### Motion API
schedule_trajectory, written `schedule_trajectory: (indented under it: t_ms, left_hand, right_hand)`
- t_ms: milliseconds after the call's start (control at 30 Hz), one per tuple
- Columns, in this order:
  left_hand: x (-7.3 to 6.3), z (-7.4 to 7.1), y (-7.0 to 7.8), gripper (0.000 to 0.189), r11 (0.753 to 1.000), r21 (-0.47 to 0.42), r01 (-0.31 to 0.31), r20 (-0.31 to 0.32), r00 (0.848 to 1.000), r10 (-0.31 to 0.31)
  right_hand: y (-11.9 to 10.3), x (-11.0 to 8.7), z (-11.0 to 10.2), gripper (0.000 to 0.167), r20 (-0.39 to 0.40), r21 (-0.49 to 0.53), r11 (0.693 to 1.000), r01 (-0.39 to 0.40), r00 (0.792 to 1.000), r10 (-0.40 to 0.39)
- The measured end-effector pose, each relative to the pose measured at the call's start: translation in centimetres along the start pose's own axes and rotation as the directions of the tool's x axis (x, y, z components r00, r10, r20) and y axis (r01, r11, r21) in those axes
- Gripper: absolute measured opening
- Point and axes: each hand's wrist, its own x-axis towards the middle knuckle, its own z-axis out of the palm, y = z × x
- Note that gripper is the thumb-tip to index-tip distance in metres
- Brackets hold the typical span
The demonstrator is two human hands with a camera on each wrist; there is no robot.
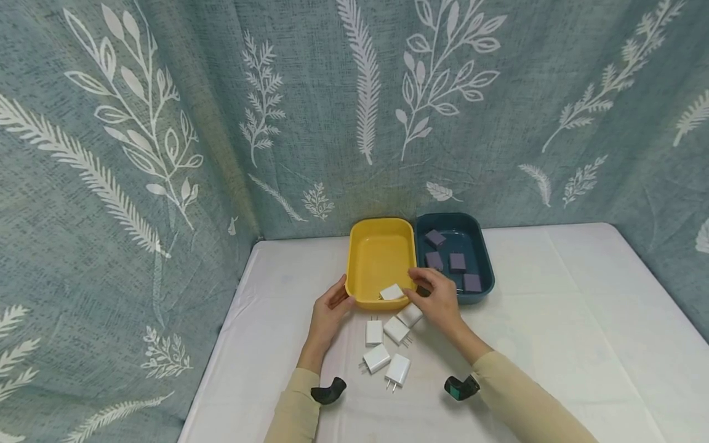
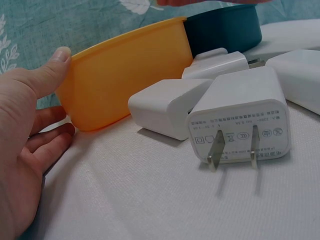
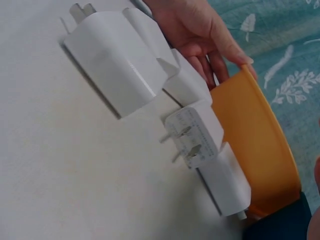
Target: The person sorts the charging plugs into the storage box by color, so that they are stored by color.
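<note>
At its near left corner, the yellow bin (image 1: 382,234) is held by my left hand (image 1: 328,314), the thumb at the rim and the other fingers against the outer wall. A white charger plug (image 1: 391,292) lies inside the bin near its front wall. Over the bin's front right rim is my right hand (image 1: 437,298), thumb and index finger apart, the thumb tip beside that plug. Several more white charger plugs (image 1: 397,369) lie on the table in front of the bin. One plug (image 2: 240,120) shows its two prongs in the left wrist view.
A dark blue bin (image 1: 487,261) stands against the yellow bin's right side, holding several purple blocks (image 1: 457,261). White cloth (image 1: 576,320) covers the table. A green leaf-patterned curtain (image 1: 310,111) hangs behind it and along the left.
</note>
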Motion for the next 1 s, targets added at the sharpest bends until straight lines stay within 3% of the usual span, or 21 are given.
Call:
schedule_trajectory:
  t_ms: [400,633,800,1000]
  left_hand:
    - [0.0,-0.2,-0.1,0.058,1.000,0.014,0.000,0.005,1.000,-0.001]
    - [1.1,-0.5,-2.9,0.059,1.000,0.000,-0.004,-0.009,1.000,0.004]
    - [0.9,-0.5,-3.2,0.058,1.000,-0.004,-0.020,-0.023,1.000,0.020]
    - [0.7,-0.5,-3.3,0.058,0.999,0.013,-0.036,-0.026,0.999,0.036]
  right_hand:
    - [0.8,-1.5,-0.1,0.036,-0.019,-0.011,0.999,0.037,0.999,-0.038]
    - [1.1,-2.6,-0.1,0.032,-0.038,-0.012,0.999,0.050,0.998,-0.051]
    - [1.1,-3.6,0.2,0.029,-0.057,-0.088,0.995,0.054,0.997,-0.059]
    - [1.3,-4.5,0.5,0.028,-0.077,-0.115,0.987,0.115,0.989,-0.124]
